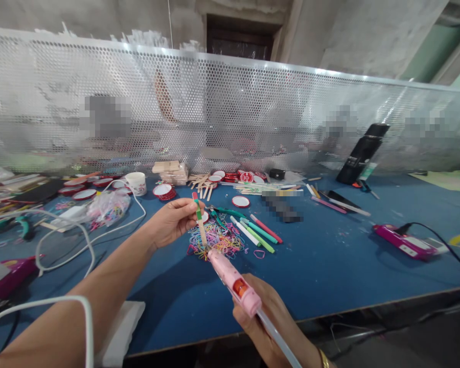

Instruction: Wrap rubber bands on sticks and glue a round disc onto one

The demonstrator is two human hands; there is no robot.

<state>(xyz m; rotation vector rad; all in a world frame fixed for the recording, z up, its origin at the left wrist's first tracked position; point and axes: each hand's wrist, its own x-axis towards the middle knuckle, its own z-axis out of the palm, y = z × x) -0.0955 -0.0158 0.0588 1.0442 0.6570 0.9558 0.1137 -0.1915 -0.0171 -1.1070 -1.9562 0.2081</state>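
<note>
Pinched in the fingers of my left hand (178, 220) is a wooden stick (203, 235) with a red and green upper part. My right hand (266, 317) is wrapped round a pink glue gun (230, 278), with a clear glue stick (278, 337) coming out of its rear. The gun's nozzle is at or near the lower end of the wooden stick; whether they touch is unclear. Beneath the stick lies a pile of colourful rubber bands (230, 240). Several markers (266, 230) lie right of the pile, and green-handled pliers (230, 210) lie behind it.
A perforated metal screen (245, 112) runs behind the blue table (329, 271). Wooden sticks, red-rimmed discs (240, 201) and a paper cup (136, 183) stand or lie toward the back. White cable (90, 240) loops at left. A purple device (404, 242) and black bottle (362, 153) are at right.
</note>
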